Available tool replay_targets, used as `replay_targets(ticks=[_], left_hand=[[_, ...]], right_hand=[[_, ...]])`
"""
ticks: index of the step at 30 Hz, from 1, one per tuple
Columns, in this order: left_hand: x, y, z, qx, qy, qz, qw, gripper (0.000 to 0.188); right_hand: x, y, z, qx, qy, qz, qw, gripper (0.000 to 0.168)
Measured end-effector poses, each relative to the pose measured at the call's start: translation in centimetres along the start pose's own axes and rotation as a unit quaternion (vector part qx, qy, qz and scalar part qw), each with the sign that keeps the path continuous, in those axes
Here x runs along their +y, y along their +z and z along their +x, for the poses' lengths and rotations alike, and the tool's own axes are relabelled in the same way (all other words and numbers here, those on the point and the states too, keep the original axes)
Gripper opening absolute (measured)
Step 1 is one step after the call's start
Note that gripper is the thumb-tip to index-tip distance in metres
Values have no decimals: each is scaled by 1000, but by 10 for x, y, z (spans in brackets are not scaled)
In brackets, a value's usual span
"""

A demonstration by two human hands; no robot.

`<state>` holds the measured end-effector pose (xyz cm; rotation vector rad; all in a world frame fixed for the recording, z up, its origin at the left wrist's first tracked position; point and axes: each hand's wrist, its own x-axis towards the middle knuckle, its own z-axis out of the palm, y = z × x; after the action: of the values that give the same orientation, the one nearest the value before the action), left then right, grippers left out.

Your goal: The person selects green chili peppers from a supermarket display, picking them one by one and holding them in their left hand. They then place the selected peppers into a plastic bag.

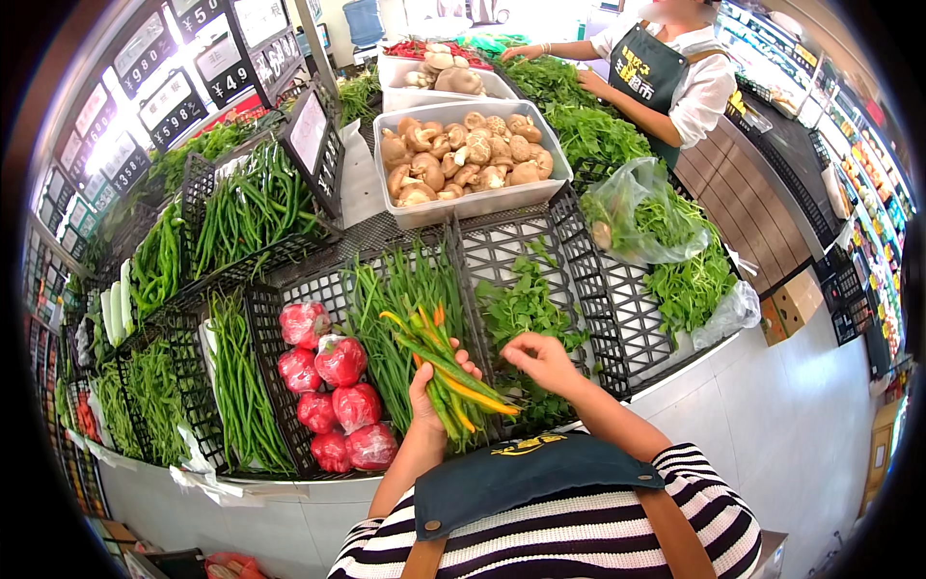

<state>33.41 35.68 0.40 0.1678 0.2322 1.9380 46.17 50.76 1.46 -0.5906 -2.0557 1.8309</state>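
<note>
A bunch of long green and yellow chili peppers [452, 391] is gripped in my left hand [428, 405], some with orange tips. It is held over the flat-leaved green stalks [412, 304] in a black crate. My right hand [542, 364] hovers just to the right, its fingers loosely bent and nothing visible in them. Beneath it are leafy greens [524, 297] in the neighbouring crate. Film-wrapped red round produce [340, 360] fills the crate space left of the stalks.
A white tub [474, 204] of shiitake mushrooms stands ahead. Another person in an apron [640, 72] handles leafy greens [571, 108] at the far right. A plastic bag [644, 217] lies on greens nearby. Green peppers [249, 210] and a price sign [315, 148] stand left.
</note>
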Motion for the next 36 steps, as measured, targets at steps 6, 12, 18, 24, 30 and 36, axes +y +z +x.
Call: replay_targets(ticks=[6, 12, 18, 24, 30, 36], left_hand=[[0, 3, -1, 63, -7, 15, 998, 54], [-2, -6, 0, 2, 4, -30, 1000, 51], [-1, -5, 2, -16, 2, -7, 1000, 51], [0, -6, 0, -7, 3, -11, 1000, 52], [-2, -5, 0, -13, 8, -26, 1000, 52], [-9, 31, -5, 57, 15, -35, 998, 44]], right_hand=[[-141, -4, -23, -226, -198, 423, 855, 31], [-216, 32, -61, -400, -447, 541, 590, 38], [-230, 45, -66, -440, -481, 536, 536, 40], [-231, 53, -60, -460, -458, 532, 544, 42], [-227, 53, -49, -463, -399, 525, 592, 44], [-200, 39, -36, -415, -268, 514, 702, 42]])
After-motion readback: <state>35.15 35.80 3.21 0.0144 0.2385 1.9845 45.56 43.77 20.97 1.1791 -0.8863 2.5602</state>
